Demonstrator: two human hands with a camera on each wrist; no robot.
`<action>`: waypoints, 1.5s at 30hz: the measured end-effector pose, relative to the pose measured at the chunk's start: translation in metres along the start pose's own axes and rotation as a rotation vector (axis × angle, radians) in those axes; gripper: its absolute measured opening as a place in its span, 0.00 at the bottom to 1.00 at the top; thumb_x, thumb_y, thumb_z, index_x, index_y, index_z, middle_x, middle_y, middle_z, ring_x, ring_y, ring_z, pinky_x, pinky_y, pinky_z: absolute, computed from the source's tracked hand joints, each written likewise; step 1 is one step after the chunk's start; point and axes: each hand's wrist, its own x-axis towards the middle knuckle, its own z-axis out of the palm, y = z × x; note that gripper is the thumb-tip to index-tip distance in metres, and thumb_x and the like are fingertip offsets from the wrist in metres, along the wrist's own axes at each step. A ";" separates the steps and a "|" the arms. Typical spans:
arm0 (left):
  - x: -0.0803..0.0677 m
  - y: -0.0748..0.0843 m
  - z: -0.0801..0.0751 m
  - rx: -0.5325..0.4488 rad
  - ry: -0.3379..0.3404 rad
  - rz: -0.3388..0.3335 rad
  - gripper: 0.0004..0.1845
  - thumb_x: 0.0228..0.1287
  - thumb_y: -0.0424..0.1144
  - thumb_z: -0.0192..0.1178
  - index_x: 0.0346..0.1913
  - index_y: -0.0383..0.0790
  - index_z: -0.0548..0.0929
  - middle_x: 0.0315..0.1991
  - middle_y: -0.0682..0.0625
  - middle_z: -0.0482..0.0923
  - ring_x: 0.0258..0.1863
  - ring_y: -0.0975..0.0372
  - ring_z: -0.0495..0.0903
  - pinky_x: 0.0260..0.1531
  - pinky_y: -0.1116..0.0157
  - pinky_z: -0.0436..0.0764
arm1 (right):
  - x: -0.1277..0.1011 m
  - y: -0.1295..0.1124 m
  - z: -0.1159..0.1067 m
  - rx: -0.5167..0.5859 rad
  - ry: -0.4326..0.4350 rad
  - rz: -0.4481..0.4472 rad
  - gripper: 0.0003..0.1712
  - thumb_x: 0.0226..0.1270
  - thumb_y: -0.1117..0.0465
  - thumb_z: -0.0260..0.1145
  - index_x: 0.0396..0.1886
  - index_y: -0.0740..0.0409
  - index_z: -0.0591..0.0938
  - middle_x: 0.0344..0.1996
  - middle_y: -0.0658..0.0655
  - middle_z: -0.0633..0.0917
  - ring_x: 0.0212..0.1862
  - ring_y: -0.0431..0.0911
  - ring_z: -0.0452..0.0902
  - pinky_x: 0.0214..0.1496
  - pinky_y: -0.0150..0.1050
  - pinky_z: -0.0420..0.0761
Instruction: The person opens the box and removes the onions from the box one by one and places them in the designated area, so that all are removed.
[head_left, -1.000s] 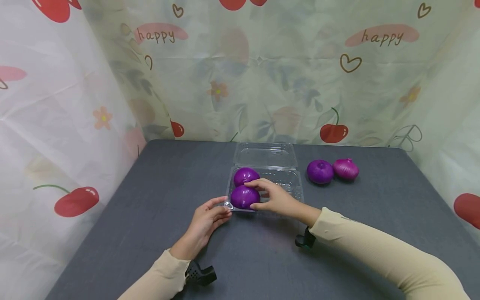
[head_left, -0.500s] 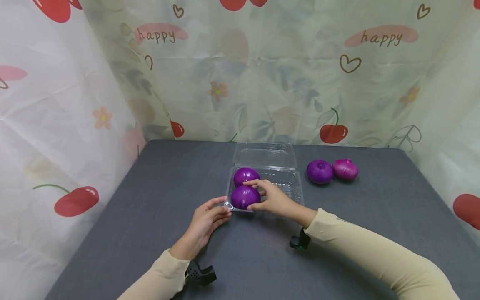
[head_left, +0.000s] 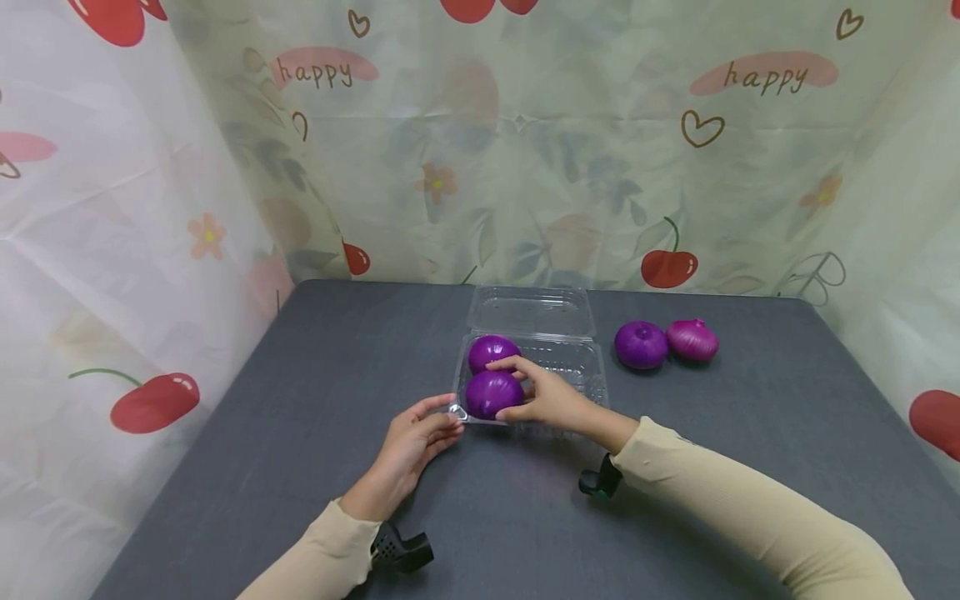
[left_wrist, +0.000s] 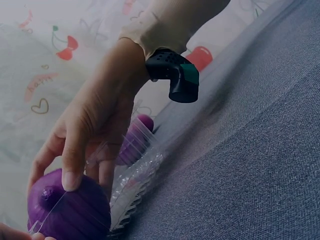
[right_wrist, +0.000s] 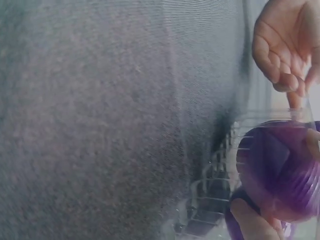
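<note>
The right hand (head_left: 551, 398) grips the near purple onion (head_left: 491, 393) inside the clear clamshell box (head_left: 585, 367) at mid-table (head_left: 225, 467); the left hand (head_left: 411, 437) pinches the box's front corner. Judged step: seating the onion. Next: release it without shifting the box.
</note>
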 end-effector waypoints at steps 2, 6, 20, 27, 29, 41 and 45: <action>0.000 0.000 0.000 0.001 0.001 0.004 0.20 0.62 0.29 0.60 0.58 0.33 0.78 0.30 0.49 0.83 0.32 0.62 0.84 0.42 0.63 0.85 | -0.001 -0.001 -0.001 0.008 0.011 0.000 0.37 0.55 0.60 0.75 0.64 0.45 0.71 0.57 0.66 0.73 0.48 0.57 0.82 0.49 0.47 0.83; 0.001 -0.001 0.000 0.001 0.002 0.009 0.20 0.62 0.28 0.60 0.58 0.34 0.78 0.30 0.49 0.83 0.32 0.62 0.84 0.42 0.63 0.85 | -0.003 -0.004 -0.006 0.044 0.035 0.007 0.37 0.56 0.60 0.75 0.65 0.44 0.70 0.57 0.65 0.71 0.50 0.58 0.80 0.48 0.47 0.84; 0.001 -0.001 0.000 -0.010 0.000 0.015 0.21 0.61 0.26 0.59 0.58 0.35 0.78 0.29 0.50 0.83 0.32 0.62 0.84 0.40 0.64 0.85 | -0.017 -0.017 -0.045 0.250 0.159 -0.092 0.40 0.60 0.60 0.72 0.70 0.38 0.66 0.68 0.56 0.65 0.63 0.60 0.72 0.51 0.48 0.83; 0.002 -0.002 0.000 -0.008 -0.002 0.019 0.21 0.61 0.26 0.59 0.58 0.34 0.78 0.30 0.49 0.83 0.32 0.62 0.84 0.40 0.64 0.85 | -0.026 -0.021 -0.066 0.446 0.247 -0.061 0.41 0.62 0.67 0.68 0.72 0.45 0.62 0.64 0.59 0.67 0.57 0.53 0.76 0.48 0.41 0.85; 0.001 -0.001 0.000 -0.008 -0.001 0.016 0.21 0.61 0.26 0.59 0.58 0.34 0.78 0.30 0.50 0.83 0.32 0.62 0.84 0.40 0.64 0.85 | -0.029 -0.022 -0.072 0.515 0.266 -0.050 0.42 0.62 0.69 0.67 0.72 0.44 0.61 0.64 0.57 0.66 0.58 0.50 0.74 0.49 0.41 0.84; -0.001 -0.001 0.000 0.001 -0.006 0.018 0.21 0.61 0.27 0.60 0.59 0.33 0.77 0.30 0.49 0.83 0.32 0.62 0.84 0.41 0.64 0.85 | -0.049 -0.019 -0.103 0.546 0.394 -0.090 0.46 0.58 0.75 0.68 0.70 0.43 0.59 0.66 0.51 0.63 0.58 0.45 0.71 0.47 0.35 0.84; -0.001 -0.001 -0.001 0.004 -0.011 0.020 0.21 0.62 0.27 0.60 0.59 0.33 0.77 0.30 0.49 0.83 0.32 0.63 0.84 0.41 0.64 0.85 | -0.056 -0.020 -0.115 0.554 0.446 -0.112 0.44 0.59 0.75 0.67 0.69 0.42 0.61 0.63 0.50 0.64 0.58 0.44 0.70 0.46 0.33 0.84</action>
